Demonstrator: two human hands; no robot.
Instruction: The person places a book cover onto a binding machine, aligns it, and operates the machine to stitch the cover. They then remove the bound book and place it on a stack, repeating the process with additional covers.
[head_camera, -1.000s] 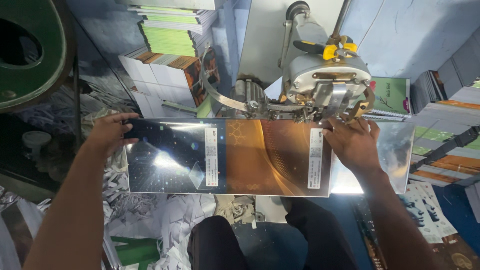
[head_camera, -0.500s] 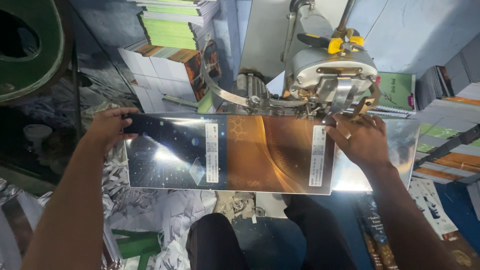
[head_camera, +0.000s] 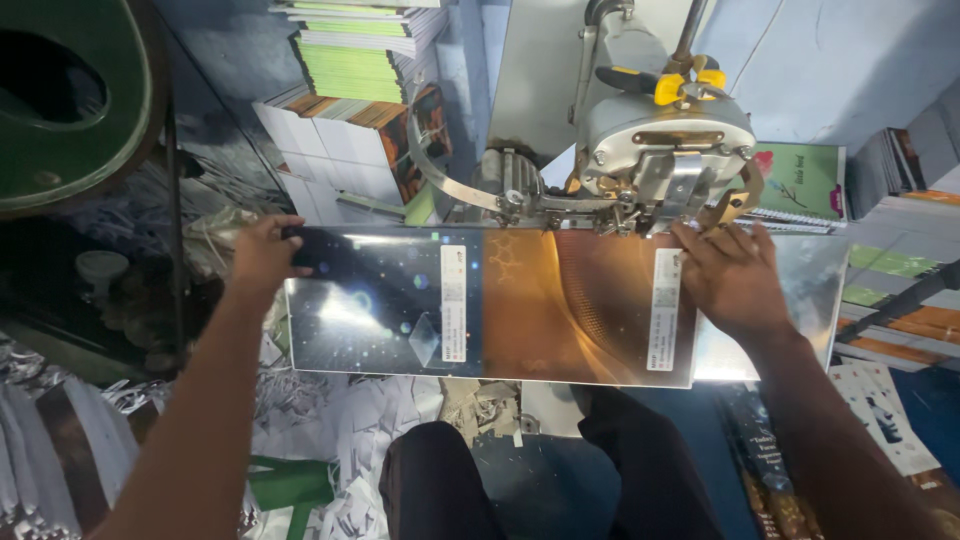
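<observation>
Head view, looking down. A glossy printed cover sheet (head_camera: 500, 305) lies flat under the head of a grey wire-stitching machine (head_camera: 665, 150). Long axis of the sheet runs left to right across the view; short axis runs away from the person toward the machine. Far long edge sits under the stitching head, near long edge faces the person's knees. Left part is dark with a starry print, middle part orange-brown, with a narrow white label strip crossing each part from far edge to near edge.

Left hand (head_camera: 265, 255): fingers curled over the far left corner of the sheet, thumb on the top face, gripping that corner. Grip narrow, closed on the sheet edge. The sheet extends rightward from these fingers.

Right hand (head_camera: 730, 280): palm down, fingers spread moderately and pressed flat on the top face at the right end, not curled around anything. Fingertips point toward the machine and lie just short of the stitching head; the right white label strip is just left of the thumb side. A paler reflective sheet (head_camera: 810, 290) shows beyond the outer side of this hand.

Surroundings: stacks of books with green edges (head_camera: 355, 60) beyond the left fingers, a green-covered spiral notebook (head_camera: 805, 180) beyond the right fingers, paper trimmings (head_camera: 340, 430) below the near edge, a green wheel (head_camera: 60, 90) at far left
</observation>
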